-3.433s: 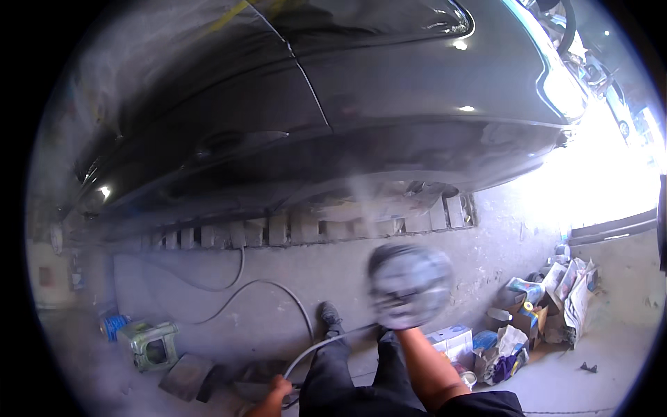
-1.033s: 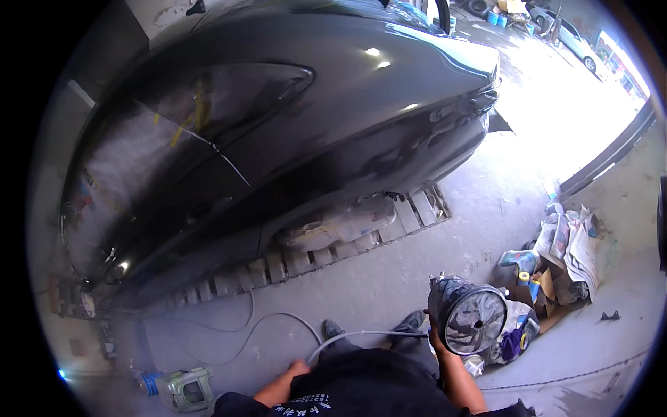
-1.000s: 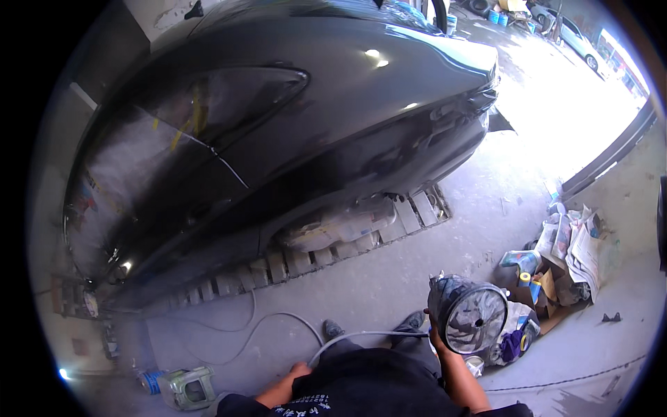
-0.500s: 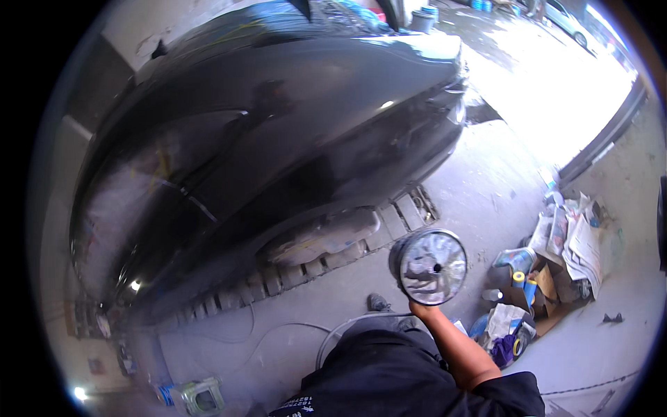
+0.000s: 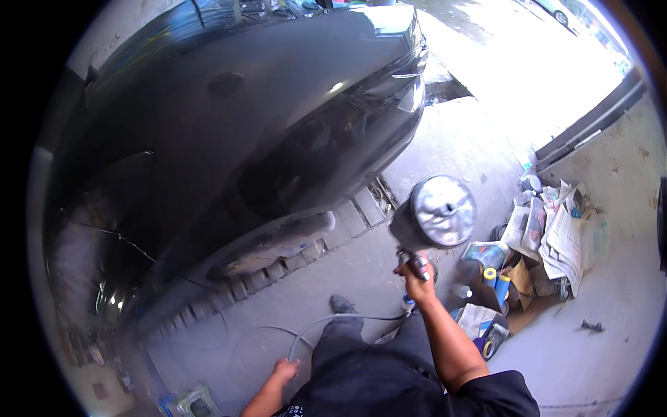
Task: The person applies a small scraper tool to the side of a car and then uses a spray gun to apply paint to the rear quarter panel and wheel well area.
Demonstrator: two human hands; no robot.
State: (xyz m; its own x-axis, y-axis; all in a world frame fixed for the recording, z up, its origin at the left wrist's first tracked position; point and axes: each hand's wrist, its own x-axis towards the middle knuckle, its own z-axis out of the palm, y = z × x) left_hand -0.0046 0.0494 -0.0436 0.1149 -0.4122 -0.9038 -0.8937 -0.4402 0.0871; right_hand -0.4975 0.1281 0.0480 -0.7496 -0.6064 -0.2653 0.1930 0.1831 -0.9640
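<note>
My right hand (image 5: 421, 276) is closed round the handle of a paint spray gun (image 5: 445, 210). Its round grey cup with a shiny lid sits on top, tilted toward the right. From the handle's base a grey air hose (image 5: 340, 319) curves left across my legs. Down by my left thigh, my left hand (image 5: 284, 369) is wrapped round this hose. A dark grey car (image 5: 278, 76) fills the left and far side, apart from the gun. Pale sheeting covers its wheel (image 5: 274, 247).
At right, a heap of newspapers (image 5: 561, 247), cardboard, bottles and tape rolls lies by the wall (image 5: 597, 167). A slotted floor grate (image 5: 349, 219) runs beside the car. A clear plastic container (image 5: 198, 402) stands at lower left. Bright daylight comes through the doorway.
My right hand has raised the spray gun away from my body, so its handle shows. My left hand has come into view on the hose. The whole view has shifted.
</note>
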